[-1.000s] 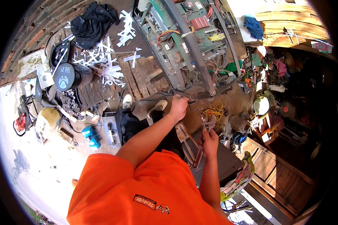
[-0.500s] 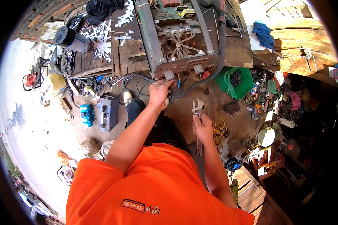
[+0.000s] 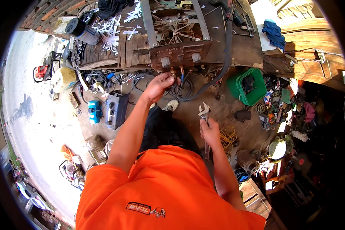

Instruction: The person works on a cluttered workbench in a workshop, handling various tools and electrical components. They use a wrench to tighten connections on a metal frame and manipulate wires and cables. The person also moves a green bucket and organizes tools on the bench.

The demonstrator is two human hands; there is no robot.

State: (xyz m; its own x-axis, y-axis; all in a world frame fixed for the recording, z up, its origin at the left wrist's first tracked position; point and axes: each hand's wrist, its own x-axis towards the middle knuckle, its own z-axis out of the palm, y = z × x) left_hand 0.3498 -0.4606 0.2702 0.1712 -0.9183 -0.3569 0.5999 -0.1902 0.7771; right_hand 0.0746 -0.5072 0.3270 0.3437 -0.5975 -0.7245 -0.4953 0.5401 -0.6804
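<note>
A welding machine (image 3: 207,49) with its cover off and its inner wires bared stands on the workbench. Its front panel carries two grey knobs (image 3: 196,57). Beneath the panel, my left hand (image 3: 157,88) pinches a brass fitting (image 3: 173,70) between thumb and fingers; the fingertips partly cover it. Just right of that hangs a second fitting with a blue sleeve (image 3: 182,76), not held. My right hand (image 3: 210,132) grips an adjustable wrench (image 3: 204,111) by its handle, jaws pointing up and away from me, well apart from the machine.
A thick black cable (image 3: 227,50) drops past the bench's front and loops below the panel. On the floor are a green bin (image 3: 253,94), a dark toolbox (image 3: 116,111), a blue motor-like unit (image 3: 94,112) and yellow wire (image 3: 228,138). Scrap parts pile up at right.
My left hand has come from beside the left knob down to the brass fitting. The wrench stays in my right hand. The whole view has shifted, with the machine higher in the picture.
</note>
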